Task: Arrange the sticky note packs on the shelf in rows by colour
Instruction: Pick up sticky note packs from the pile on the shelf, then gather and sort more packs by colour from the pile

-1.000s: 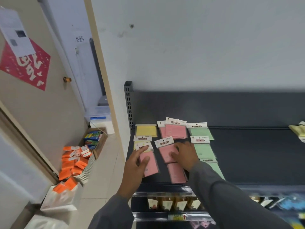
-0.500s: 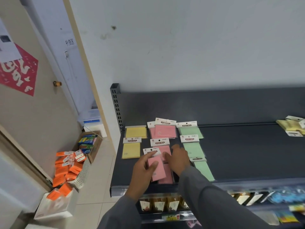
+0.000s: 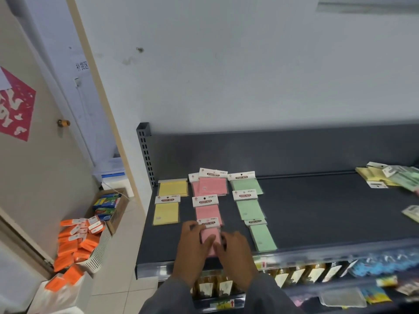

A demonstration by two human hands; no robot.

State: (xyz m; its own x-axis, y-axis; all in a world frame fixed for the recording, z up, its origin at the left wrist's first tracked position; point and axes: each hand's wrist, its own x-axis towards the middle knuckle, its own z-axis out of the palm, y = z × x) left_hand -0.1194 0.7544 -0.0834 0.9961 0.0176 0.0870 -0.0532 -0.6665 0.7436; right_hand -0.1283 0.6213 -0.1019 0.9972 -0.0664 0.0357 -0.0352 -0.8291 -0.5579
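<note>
On the dark grey shelf (image 3: 317, 211), sticky note packs lie in three columns running front to back: yellow packs (image 3: 166, 213) on the left, pink packs (image 3: 206, 209) in the middle, green packs (image 3: 249, 208) on the right. The front pink pack (image 3: 210, 237) lies at the near end of the pink column. My left hand (image 3: 192, 248) holds this pack, its fingers at the left edge and its thumb across the face. Against the pack's right edge rest the fingers of my right hand (image 3: 235, 248). Both hands hide its lower part.
An unsorted heap of yellow and green packs (image 3: 390, 177) lies at the shelf's far right, with another pack (image 3: 411, 213) at the right border. Lower shelves hold other goods. On the floor to the left stand a white basket of orange packets (image 3: 79, 241) and a cardboard box (image 3: 108, 205).
My left hand has carried the pink pack from the left of the pink column to its near end. My right hand has drawn back to the pack's right edge.
</note>
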